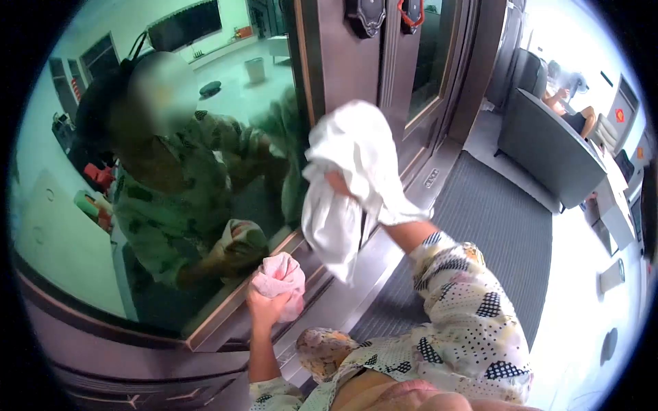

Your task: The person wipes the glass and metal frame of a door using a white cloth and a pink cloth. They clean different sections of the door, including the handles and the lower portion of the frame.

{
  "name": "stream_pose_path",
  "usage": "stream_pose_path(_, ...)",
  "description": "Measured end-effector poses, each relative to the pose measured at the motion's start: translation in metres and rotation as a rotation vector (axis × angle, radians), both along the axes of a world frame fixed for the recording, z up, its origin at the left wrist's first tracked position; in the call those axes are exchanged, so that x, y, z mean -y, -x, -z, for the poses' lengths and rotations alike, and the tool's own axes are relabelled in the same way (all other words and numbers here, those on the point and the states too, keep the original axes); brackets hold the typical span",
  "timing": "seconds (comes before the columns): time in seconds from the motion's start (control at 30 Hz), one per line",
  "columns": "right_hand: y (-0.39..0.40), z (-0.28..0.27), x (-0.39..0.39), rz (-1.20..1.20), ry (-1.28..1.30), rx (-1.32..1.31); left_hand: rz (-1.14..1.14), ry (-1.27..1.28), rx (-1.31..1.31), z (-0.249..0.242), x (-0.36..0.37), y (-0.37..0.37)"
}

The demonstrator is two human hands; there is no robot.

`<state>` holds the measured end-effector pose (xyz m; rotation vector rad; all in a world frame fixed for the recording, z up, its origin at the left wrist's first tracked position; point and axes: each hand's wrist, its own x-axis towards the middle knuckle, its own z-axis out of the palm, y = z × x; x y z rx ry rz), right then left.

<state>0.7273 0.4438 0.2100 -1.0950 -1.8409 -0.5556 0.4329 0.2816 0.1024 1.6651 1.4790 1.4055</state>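
A crumpled pink cloth [282,277] is bunched in my left hand [266,306], fingers closed around its lower part. That hand is beside the lower corner of a dark glass panel [154,298], close to its frame. My right hand [337,183] is mostly hidden beneath a loose white cloth [356,137], with only a little skin showing between the folds. The white cloth drapes over the wrist and hangs down, overlapping the brown door frame [336,65] in this view. The glass mirrors a person in a patterned top, holding a cloth.
Two door handles [367,17] sit high on the brown doors, one with something red on it. A grey ribbed mat [473,240] lies on the floor at the right. Beyond it stands a grey sofa [548,147], with a seated person [572,113] behind its back.
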Motion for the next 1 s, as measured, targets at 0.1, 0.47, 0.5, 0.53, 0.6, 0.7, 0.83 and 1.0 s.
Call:
stream_pose_path(0.1,-0.035,0.099,-0.005,-0.019,0.188,0.068,-0.07,-0.06,-0.102,-0.032,0.006,-0.021)
stream_pose_path(0.47,-0.176,0.009,-0.007,0.041,0.075,-0.064,-0.166,0.261,0.221,0.027,0.007,0.002)
stream_pose_path(0.5,-0.171,0.015,0.027,-0.034,0.049,-0.029,-0.274,0.225,0.258,0.031,0.009,-0.003)
stream_pose_path(0.53,-0.168,0.022,0.052,-0.085,0.032,0.012,-0.384,0.197,0.285,0.03,0.011,-0.009)
stream_pose_path(0.6,-0.168,0.03,0.05,-0.121,-0.015,0.051,-0.466,0.204,0.02,0.026,0.011,-0.012)
stream_pose_path(0.7,-0.182,0.049,-0.065,-0.006,-0.021,-0.021,-0.602,0.153,-0.281,0.035,0.019,-0.013)
stream_pose_path(0.83,-0.18,0.156,-0.152,0.227,0.167,-0.109,-0.477,0.047,-0.06,0.004,0.022,-0.028)
stream_pose_path(1.0,-0.123,0.286,-0.111,0.393,0.494,0.028,-0.392,-0.071,0.031,-0.023,0.019,-0.043)
